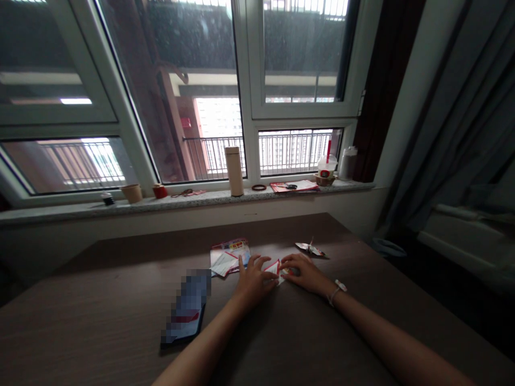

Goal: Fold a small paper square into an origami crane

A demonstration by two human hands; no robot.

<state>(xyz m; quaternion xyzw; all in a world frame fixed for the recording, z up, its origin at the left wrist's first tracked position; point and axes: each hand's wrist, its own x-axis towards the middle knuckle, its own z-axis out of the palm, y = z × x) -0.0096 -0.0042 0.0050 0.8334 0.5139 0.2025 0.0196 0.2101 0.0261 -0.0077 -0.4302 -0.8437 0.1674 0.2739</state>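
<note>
A small folded piece of paper (272, 267), white with red edges, lies on the table between my hands. My left hand (253, 281) presses on its left side with the thumb and fingertips, its fingers partly spread. On the other side, my right hand (303, 272) has its bent fingers on the paper and hides part of it. A bracelet circles my right wrist. Beyond the right hand rests a folded paper crane (310, 247). Printed paper sheets (231, 251) lie just past my left hand, with a loose white piece (223, 264) on top.
A phone (187, 308) with a blurred screen lies left of my left forearm on the brown table (100, 300). Along the windowsill stand a beige bottle (234, 171), a drink cup with a red straw (326, 167), papers with scissors (293, 186) and a tan cup (132, 193).
</note>
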